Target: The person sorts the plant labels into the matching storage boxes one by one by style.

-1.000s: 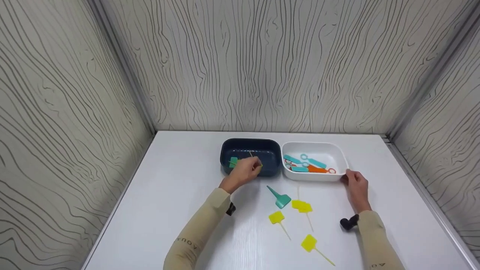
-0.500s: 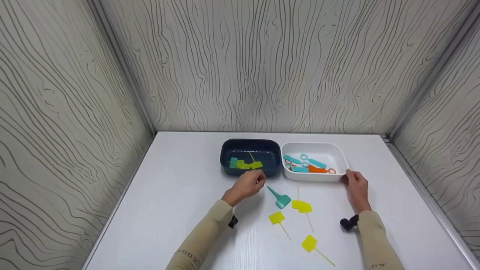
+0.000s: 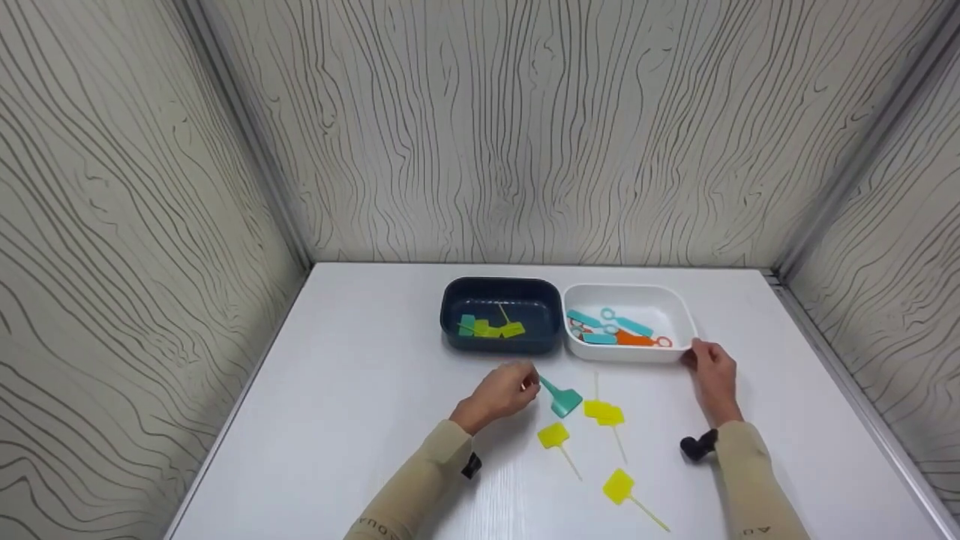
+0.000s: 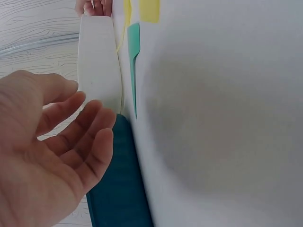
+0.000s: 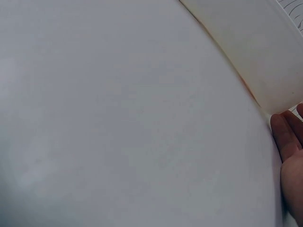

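Observation:
My left hand (image 3: 504, 391) hovers over the table with loosely curled fingers and nothing in its grasp. Its fingertips are at the pointed end of a green T-shaped plant label (image 3: 565, 401), which the left wrist view shows beyond the hand. At the white bin (image 3: 630, 352), my right hand (image 3: 714, 379) holds the near right corner between thumb and fingers. In the right wrist view the fingers (image 5: 283, 135) lie against the bin's outer wall. Several yellow square-headed labels on thin stems, such as one yellow label (image 3: 553, 435), lie on the table between the hands.
A dark blue bin (image 3: 502, 345) stands left of the white one, with yellow and green labels inside. Blue and orange tags with ring ends, such as an orange tag (image 3: 634, 339), lie in the white bin. Patterned walls enclose the table's back and sides.
My left hand has let go of a yellow label in the dark blue bin, then drawn back towards me and right to the green label. The right hand has stayed at the white bin.

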Demonstrator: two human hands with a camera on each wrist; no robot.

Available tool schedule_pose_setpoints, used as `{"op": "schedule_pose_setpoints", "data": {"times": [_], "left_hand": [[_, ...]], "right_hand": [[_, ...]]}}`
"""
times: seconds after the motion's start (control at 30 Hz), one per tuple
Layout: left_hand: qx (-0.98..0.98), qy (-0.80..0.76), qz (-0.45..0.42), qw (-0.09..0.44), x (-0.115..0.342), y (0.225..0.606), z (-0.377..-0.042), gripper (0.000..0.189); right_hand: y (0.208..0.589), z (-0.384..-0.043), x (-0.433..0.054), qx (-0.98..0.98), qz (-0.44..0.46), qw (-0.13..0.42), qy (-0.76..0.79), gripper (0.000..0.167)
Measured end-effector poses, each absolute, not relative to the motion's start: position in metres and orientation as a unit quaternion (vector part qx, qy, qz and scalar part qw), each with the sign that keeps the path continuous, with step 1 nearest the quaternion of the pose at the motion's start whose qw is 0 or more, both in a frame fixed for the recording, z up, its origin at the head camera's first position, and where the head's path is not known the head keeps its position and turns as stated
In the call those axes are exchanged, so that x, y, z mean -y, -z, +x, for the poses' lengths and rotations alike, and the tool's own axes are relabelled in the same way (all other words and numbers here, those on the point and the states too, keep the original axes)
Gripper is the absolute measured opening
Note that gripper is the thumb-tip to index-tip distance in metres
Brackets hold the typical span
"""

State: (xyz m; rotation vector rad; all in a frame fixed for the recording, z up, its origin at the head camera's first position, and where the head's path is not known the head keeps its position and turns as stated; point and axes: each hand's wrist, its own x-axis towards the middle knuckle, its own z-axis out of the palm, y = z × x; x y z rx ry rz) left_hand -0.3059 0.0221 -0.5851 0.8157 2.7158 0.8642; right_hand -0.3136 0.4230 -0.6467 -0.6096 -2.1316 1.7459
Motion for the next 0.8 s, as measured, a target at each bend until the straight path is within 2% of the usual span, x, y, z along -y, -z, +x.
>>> {"op": "schedule_pose_setpoints", "data": {"times": [0.33,0.6,0.8], "left_hand": [[-0.919,-0.24,0.297,0.1,-0.035,0.589,-0.29,0.018],[-0.921,-0.226,0.283,0.144,-0.043,0.591,-0.279,0.023],[-0.921,-0.216,0.279,0.163,-0.047,0.594,-0.274,0.026]], "right_hand": [[0.646,-0.312,-0.423,0.754,-0.204,0.149,-0.606,0.056],[0.645,-0.312,-0.422,0.739,-0.203,0.167,-0.621,0.052],[0.645,-0.311,-0.421,0.749,-0.211,0.161,-0.608,0.055]]}}
